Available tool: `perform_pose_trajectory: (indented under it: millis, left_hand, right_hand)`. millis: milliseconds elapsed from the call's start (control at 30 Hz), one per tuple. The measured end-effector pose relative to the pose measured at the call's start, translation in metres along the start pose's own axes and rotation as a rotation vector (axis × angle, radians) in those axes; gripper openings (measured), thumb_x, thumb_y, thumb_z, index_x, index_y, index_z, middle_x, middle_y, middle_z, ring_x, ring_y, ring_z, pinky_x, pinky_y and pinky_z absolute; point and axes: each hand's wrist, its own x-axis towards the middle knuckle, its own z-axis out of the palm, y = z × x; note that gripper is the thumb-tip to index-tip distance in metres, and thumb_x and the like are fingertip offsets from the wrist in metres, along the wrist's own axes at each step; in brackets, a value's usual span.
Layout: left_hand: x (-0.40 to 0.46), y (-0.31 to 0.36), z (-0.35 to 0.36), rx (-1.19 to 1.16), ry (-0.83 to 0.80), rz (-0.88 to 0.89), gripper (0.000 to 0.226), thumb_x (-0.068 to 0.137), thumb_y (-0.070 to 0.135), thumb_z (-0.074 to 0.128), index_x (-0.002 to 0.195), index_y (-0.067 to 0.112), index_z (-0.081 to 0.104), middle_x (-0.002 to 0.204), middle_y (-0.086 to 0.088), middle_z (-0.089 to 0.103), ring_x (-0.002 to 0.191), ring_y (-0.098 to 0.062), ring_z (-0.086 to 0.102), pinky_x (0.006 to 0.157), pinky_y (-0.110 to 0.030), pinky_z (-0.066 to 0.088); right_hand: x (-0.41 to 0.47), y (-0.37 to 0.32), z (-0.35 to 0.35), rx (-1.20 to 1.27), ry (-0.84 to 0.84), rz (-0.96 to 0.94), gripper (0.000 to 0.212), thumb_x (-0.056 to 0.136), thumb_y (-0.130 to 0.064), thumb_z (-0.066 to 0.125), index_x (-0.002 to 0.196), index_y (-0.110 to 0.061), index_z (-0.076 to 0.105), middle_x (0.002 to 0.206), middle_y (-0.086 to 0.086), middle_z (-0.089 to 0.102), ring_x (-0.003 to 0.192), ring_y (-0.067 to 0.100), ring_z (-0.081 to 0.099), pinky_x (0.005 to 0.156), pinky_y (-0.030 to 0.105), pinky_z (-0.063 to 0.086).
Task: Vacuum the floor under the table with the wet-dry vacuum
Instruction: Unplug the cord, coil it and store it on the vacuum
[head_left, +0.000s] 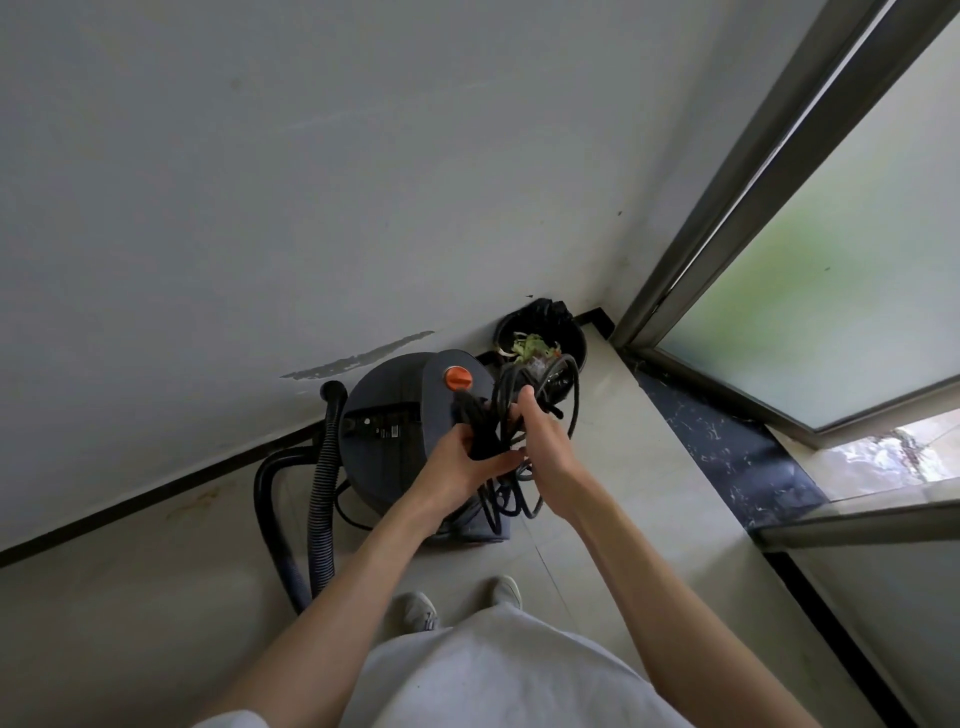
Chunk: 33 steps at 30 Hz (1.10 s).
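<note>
From the head camera, the wet-dry vacuum (395, 441) stands on the tiled floor (649, 519) against the wall (260, 208), in the corner near a glass door (831, 291). No table is in view. Its ribbed hose (324, 499) loops down its left side to the floor. A small black bin (571, 343) with green scraps sits just behind it.

The left hand (462, 457) grips a bunched coil of black power cord (519, 415), fingers curled round the thick part of the bundle. The right hand (545, 441) is in among the loops, its fingers hidden behind the strands; it appears to pinch one, though I cannot tell for sure. More cord hangs slack below both hands in front of the drum.

The cord looks limp and light, prone to tangling and snagging on itself, so it is best drawn out loop by loop, with one hand keeping the coil and the other feeding strands free. The drum looks bulky, rigid and likely fairly heavy; the grey top housing with the orange knob (458, 378) appears to be the sensible place to lift or pull it. The hose is flexible but springy and will probably drag behind when the vacuum moves.
</note>
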Motion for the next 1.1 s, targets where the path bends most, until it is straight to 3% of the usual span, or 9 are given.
perform_pose_trajectory:
  millis: [100, 167, 267, 433, 600, 667, 767, 933, 1100]
  left_hand:
    - [0.004, -0.009, 0.003, -0.045, 0.101, -0.043, 0.028, 0.085, 0.017, 0.068, 0.109, 0.021, 0.055, 0.088, 0.016, 0.058, 0.081, 0.004, 0.055, 0.063, -0.009, 0.045]
    - [0.006, -0.012, 0.001, -0.061, 0.129, -0.058, 0.031, 0.084, 0.014, 0.068, 0.112, 0.016, 0.056, 0.092, 0.012, 0.06, 0.086, -0.003, 0.058, 0.067, -0.011, 0.043]
    - [0.005, -0.013, -0.005, -0.158, 0.106, -0.052, 0.035, 0.082, 0.013, 0.07, 0.114, 0.017, 0.059, 0.104, 0.004, 0.065, 0.102, -0.013, 0.06, 0.078, -0.016, 0.044]
    - [-0.001, -0.018, -0.012, -0.21, 0.049, -0.063, 0.036, 0.085, 0.011, 0.067, 0.118, 0.015, 0.054, 0.104, -0.001, 0.064, 0.096, -0.01, 0.061, 0.075, -0.017, 0.047]
    - [-0.005, -0.022, -0.019, -0.159, -0.027, -0.05, 0.035, 0.087, 0.008, 0.063, 0.119, 0.015, 0.053, 0.099, 0.005, 0.063, 0.093, -0.003, 0.06, 0.072, -0.011, 0.047]
    - [-0.004, -0.022, -0.018, -0.145, -0.063, -0.051, 0.032, 0.088, 0.008, 0.062, 0.117, 0.018, 0.054, 0.098, 0.007, 0.063, 0.093, -0.002, 0.06, 0.075, -0.015, 0.047]
    - [-0.004, -0.022, -0.021, -0.141, -0.082, -0.053, 0.029, 0.089, 0.008, 0.061, 0.113, 0.022, 0.055, 0.099, 0.007, 0.063, 0.096, -0.005, 0.06, 0.079, -0.018, 0.046]
    - [-0.003, -0.024, -0.025, -0.111, -0.116, -0.043, 0.023, 0.09, 0.01, 0.06, 0.109, 0.023, 0.056, 0.094, 0.004, 0.063, 0.09, -0.008, 0.06, 0.085, -0.023, 0.047]
    - [0.001, -0.026, -0.024, -0.085, -0.075, -0.034, 0.022, 0.094, 0.016, 0.054, 0.116, 0.012, 0.053, 0.078, 0.001, 0.059, 0.084, -0.011, 0.058, 0.085, -0.02, 0.046]
  right_hand:
    - [0.0, -0.004, -0.002, -0.018, -0.045, 0.017, 0.06, 0.105, -0.039, 0.016, 0.11, -0.01, 0.068, 0.101, -0.004, 0.064, 0.09, -0.004, 0.053, 0.079, 0.018, 0.033]
    - [0.001, -0.006, -0.003, -0.025, -0.054, 0.013, 0.059, 0.104, -0.041, 0.015, 0.099, -0.016, 0.068, 0.093, -0.01, 0.062, 0.086, -0.005, 0.049, 0.08, 0.021, 0.032]
    - [0.008, -0.003, -0.002, 0.049, -0.058, 0.043, 0.062, 0.102, -0.048, 0.016, 0.096, -0.017, 0.07, 0.093, -0.006, 0.066, 0.086, 0.001, 0.054, 0.074, 0.024, 0.035]
    - [0.021, 0.008, -0.006, 0.633, -0.023, 0.207, 0.061, 0.1, -0.051, 0.022, 0.099, -0.009, 0.066, 0.091, 0.004, 0.067, 0.085, 0.014, 0.057, 0.068, 0.028, 0.035]
    - [0.026, 0.013, -0.013, 1.056, 0.007, 0.313, 0.036, 0.1, -0.019, 0.032, 0.087, -0.001, 0.06, 0.09, 0.012, 0.062, 0.085, 0.024, 0.057, 0.073, 0.031, 0.043]
    - [0.027, 0.016, -0.009, 1.076, 0.038, 0.369, 0.027, 0.098, -0.005, 0.036, 0.083, 0.001, 0.057, 0.084, 0.014, 0.062, 0.078, 0.024, 0.06, 0.073, 0.028, 0.044]
    - [0.029, 0.017, -0.006, 1.004, 0.029, 0.374, 0.02, 0.097, -0.005, 0.044, 0.082, -0.003, 0.057, 0.063, 0.009, 0.065, 0.055, 0.017, 0.064, 0.063, 0.021, 0.041]
    - [0.038, 0.021, -0.008, 0.95, -0.044, 0.389, 0.015, 0.093, -0.015, 0.055, 0.083, -0.005, 0.06, 0.06, 0.003, 0.057, 0.053, 0.01, 0.045, 0.057, 0.018, 0.032]
    - [0.042, 0.033, -0.01, 0.905, -0.021, 0.368, 0.014, 0.095, -0.007, 0.051, 0.084, -0.006, 0.058, 0.057, 0.001, 0.058, 0.043, 0.005, 0.049, 0.046, 0.014, 0.037]
